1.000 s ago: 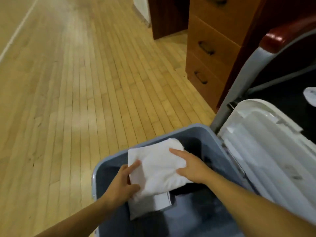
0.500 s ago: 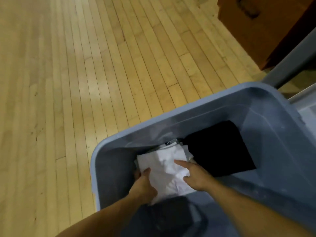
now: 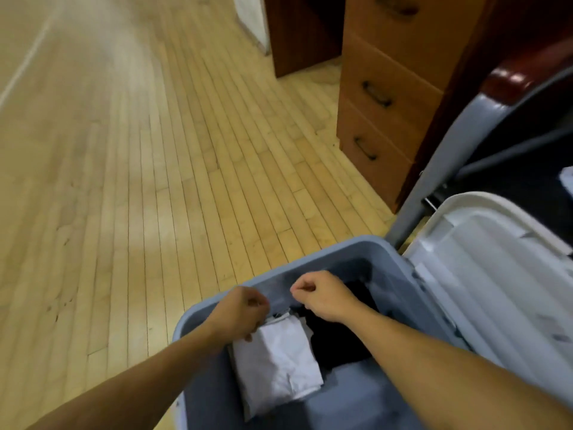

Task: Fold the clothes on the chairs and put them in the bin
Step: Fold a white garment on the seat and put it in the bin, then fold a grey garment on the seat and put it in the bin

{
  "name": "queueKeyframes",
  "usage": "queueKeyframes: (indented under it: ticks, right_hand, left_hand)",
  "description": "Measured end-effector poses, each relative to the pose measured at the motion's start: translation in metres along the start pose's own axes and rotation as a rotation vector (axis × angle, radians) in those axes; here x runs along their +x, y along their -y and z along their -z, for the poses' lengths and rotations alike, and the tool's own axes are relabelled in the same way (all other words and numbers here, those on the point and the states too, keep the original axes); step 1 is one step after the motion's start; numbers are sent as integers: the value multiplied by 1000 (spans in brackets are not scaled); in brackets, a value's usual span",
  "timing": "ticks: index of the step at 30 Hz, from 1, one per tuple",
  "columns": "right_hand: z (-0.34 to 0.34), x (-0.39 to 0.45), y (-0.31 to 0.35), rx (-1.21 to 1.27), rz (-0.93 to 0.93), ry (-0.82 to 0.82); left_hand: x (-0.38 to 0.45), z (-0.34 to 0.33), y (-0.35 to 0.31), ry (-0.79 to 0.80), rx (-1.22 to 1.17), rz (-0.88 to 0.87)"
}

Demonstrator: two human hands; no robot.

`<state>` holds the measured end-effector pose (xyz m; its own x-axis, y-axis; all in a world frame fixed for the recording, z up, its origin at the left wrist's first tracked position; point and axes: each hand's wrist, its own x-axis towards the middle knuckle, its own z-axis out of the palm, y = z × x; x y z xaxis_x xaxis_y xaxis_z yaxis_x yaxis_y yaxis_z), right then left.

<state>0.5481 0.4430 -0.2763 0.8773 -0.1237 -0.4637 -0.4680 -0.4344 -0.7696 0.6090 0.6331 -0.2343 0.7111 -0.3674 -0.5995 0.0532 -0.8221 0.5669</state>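
So at that point my left hand [image 3: 245, 308] and my right hand [image 3: 319, 294] were both curled into loose fists over the blue-grey bin [image 3: 338, 246] at the bottom centre of the frame, and neither one had anything in it. They hung above the stuff inside, near the far wall of the bin, a little apart from each other.

The folded white shirt [image 3: 279, 364] lay down in the bin on its left side, just below my left hand, and a folded black garment [image 3: 335, 339] sat right beside it, partly hidden under my right forearm. The bin's white lid [image 3: 496, 274] was flipped open at the lower right.

Past that, a grey-framed chair [image 3: 459, 144] with a dark seat ran up the right edge, with a scrap of white cloth [image 3: 567, 181] on it. A wooden drawer unit [image 3: 387, 97] with dark handles stood at the upper right on the pale wood floor [image 3: 124, 181]. Couldn't make out any brand, label or writing anywhere, too blurry.
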Motion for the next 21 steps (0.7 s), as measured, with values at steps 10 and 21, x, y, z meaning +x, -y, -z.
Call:
queueKeyframes:
  ticks: [10, 21]
  right_hand:
    - [114, -179, 101, 86, 175, -250]
    - [239, -446, 76, 122, 229, -657]
  left_hand:
    - [-159, 19, -158, -40, -13, -414]
    - [-330, -68, -331, 10, 127, -822]
